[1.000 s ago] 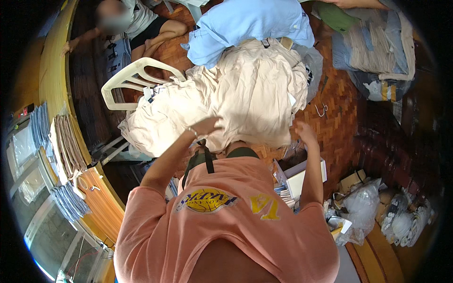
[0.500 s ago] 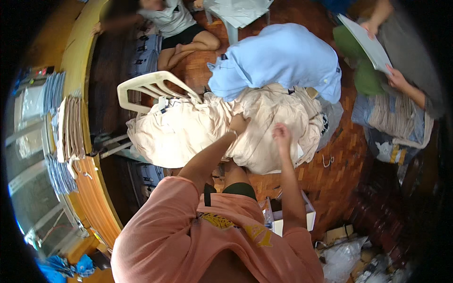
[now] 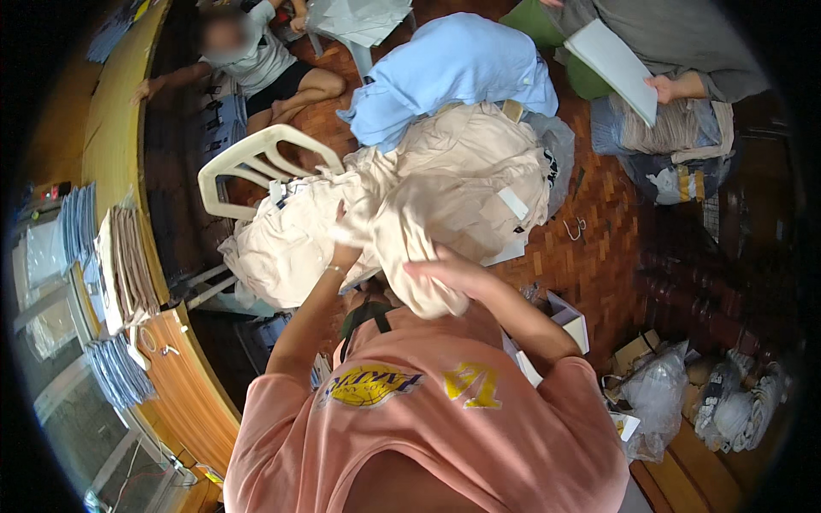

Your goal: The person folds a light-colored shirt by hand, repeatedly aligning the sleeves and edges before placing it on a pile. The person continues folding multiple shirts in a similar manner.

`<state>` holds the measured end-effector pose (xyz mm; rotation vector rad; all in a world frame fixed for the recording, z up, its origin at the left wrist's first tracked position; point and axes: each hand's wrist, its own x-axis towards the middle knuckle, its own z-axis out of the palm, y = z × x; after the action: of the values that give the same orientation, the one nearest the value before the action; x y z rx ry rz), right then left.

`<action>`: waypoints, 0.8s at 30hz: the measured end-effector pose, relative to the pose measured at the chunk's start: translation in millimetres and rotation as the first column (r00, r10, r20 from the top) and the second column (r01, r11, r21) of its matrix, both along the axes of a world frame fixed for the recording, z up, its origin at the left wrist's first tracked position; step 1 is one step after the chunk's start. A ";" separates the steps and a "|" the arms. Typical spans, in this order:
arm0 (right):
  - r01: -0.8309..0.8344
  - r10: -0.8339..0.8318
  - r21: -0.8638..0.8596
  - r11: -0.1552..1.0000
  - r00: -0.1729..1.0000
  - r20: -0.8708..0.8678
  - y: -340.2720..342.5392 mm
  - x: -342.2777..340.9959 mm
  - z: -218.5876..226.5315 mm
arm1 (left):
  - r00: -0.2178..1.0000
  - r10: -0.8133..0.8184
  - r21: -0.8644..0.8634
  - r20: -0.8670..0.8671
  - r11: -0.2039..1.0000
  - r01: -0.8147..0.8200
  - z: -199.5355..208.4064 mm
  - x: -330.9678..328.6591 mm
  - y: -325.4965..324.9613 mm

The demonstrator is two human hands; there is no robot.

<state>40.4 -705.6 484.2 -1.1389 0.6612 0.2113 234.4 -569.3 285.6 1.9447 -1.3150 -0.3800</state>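
Observation:
A cream cloth garment (image 3: pixel 410 224) is lifted toward me from the large pile of cream garments (image 3: pixel 479 150), its near end hanging in front of my shirt. My left hand (image 3: pixel 345 254) is closed on its left side, where the cloth is smeared by motion and covers part of the fingers. At the garment's right side, my right hand (image 3: pixel 453 272) holds the fabric between thumb and fingers. More cream cloth (image 3: pixel 278 248) spreads left of my left hand. A white tag or paper piece (image 3: pixel 513 203) lies on the pile's right side.
Light blue garments (image 3: pixel 453 73) lie behind the pile. A cream plastic chair (image 3: pixel 256 167) stands at left, by wooden shelving (image 3: pixel 120 120). One person (image 3: pixel 274 64) sits on the floor far left; another (image 3: pixel 684 47) holds white sheets (image 3: pixel 611 68) at right. Clear plastic bags (image 3: pixel 654 393) lie lower right.
Both hands have come back toward me, raising a cream garment off the pile. My right hand, free of cloth before, now holds it. The view has shifted, and the person at right has moved the sheets.

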 end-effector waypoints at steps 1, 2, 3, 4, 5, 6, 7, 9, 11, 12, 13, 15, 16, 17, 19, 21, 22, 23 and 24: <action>-0.053 0.060 0.179 0.982 0.998 -0.032 5.6 -3.9 39.4 | 0.983 -0.121 -0.049 0.140 0.990 0.129 -7.8 6.6 3.2; -0.083 0.096 0.254 0.964 0.995 -0.038 4.2 -9.4 74.6 | 0.996 -0.064 -0.095 -0.067 0.994 0.057 0.2 -1.2 -3.4; -0.105 0.128 0.330 0.938 0.991 -0.049 -0.1 -18.4 105.6 | 0.960 -0.016 -0.122 -0.280 0.992 -0.020 14.2 -12.1 -11.4; -0.120 0.154 0.321 0.940 0.984 -0.085 -9.7 -30.6 127.1 | 0.964 -0.048 -0.118 -0.262 0.993 0.018 38.6 -9.8 -13.8; -0.183 0.241 0.302 0.936 0.955 -0.171 -26.9 -56.4 126.9 | 0.967 -0.081 -0.117 -0.242 0.992 0.054 65.9 -7.7 -16.4; -0.028 0.069 0.328 0.944 0.991 -0.114 -40.9 -69.4 150.1 | 0.970 -0.106 -0.110 -0.219 0.990 0.084 92.3 -5.2 -17.2; 0.150 -0.127 0.348 0.925 0.988 -0.089 -53.6 -101.0 142.3 | 0.806 -0.125 -0.106 -0.578 0.991 0.078 109.2 -3.6 -18.7; 0.309 -0.303 0.223 0.925 0.951 -0.060 -97.0 -134.8 115.1 | 0.416 -0.110 -0.078 -0.903 0.993 0.093 150.5 0.0 -25.5; 0.259 -0.258 -0.011 0.966 0.964 0.069 -158.0 -146.6 52.3 | 0.655 0.010 -0.037 -0.756 0.998 -0.058 149.7 13.0 -49.4; 0.183 -0.180 -0.017 0.983 0.977 0.115 -188.1 -139.0 27.2 | 0.742 0.038 -0.123 -0.669 0.979 -0.161 134.6 25.3 -65.1; 0.326 -0.348 -0.238 0.915 0.936 -0.058 -213.5 -139.8 -10.4 | 0.819 0.170 0.011 -0.548 0.981 -0.196 126.3 31.3 -74.0; -0.427 -0.724 -0.898 0.110 0.584 -0.366 -223.4 -133.8 -68.1 | 0.903 0.368 0.259 -0.221 0.915 -0.309 108.1 47.6 -92.2; -0.216 -0.724 -0.976 -0.035 0.679 -0.124 -246.8 -157.0 -123.7 | 0.923 0.348 -0.022 0.164 0.937 -0.349 56.1 61.3 -96.1; 0.427 -0.678 -0.884 0.192 0.709 0.195 -251.6 -159.4 -167.0 | 0.917 0.339 -0.008 0.209 0.938 -0.345 43.3 58.6 -106.2; 0.448 -0.607 -0.812 0.374 0.780 0.151 -210.7 -105.9 -187.0 | 0.930 0.270 -0.052 0.249 0.963 -0.266 29.0 44.6 -113.5; 0.546 -0.584 -0.656 0.521 0.788 0.192 -170.6 -82.1 -240.4 | 1.000 0.008 0.095 0.007 0.995 -0.008 9.6 9.7 -131.7; 0.424 -0.557 -0.617 0.663 0.830 -0.029 -153.5 -59.5 -246.4 | 0.968 -0.072 0.292 -0.239 0.946 0.143 -16.2 -4.9 -131.7; 0.343 -0.557 -0.715 0.609 0.827 -0.078 -142.4 -40.4 -248.4 | 0.938 -0.218 0.221 -0.270 0.934 0.281 -33.4 -21.6 -139.3; 0.251 -0.563 -0.797 0.549 0.816 -0.130 -132.6 -27.5 -251.8 | 0.884 -0.362 0.147 -0.295 0.897 0.417 -47.8 -39.7 -147.6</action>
<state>12.8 -838.2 232.4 -1.7181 1.4459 -0.3205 194.8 -716.9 237.8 1.7045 -1.5367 -0.9756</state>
